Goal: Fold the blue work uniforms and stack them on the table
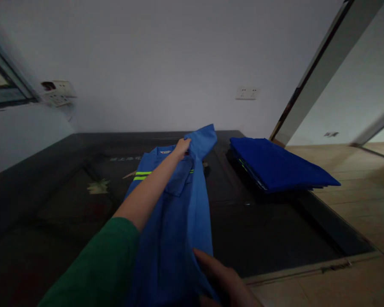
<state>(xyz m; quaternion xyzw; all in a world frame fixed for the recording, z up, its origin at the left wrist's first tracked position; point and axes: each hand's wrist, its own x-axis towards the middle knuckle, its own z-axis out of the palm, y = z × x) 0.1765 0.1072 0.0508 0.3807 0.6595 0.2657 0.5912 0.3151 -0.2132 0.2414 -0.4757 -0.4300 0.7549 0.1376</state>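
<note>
A blue work jacket (176, 221) with yellow-green stripes lies lengthwise on the dark surface, its collar at the far end. My left hand (182, 147), reaching out from a green sleeve, is closed on the cloth near the collar. Beyond its fingers a flap of lighter blue fabric stands up and folds over to the right. Close to me, my right hand (225, 279) grips the right-hand edge of the jacket, with part of its fingers hidden by cloth and the frame's bottom. A chest pocket shows on the front.
A stack of folded, darker blue cloth (278, 164) rests at the right on the dark glossy surface (243, 238). The white wall (153, 72) stands behind, with a socket (246, 93). Wood-look floor (355, 183) lies past the right edge.
</note>
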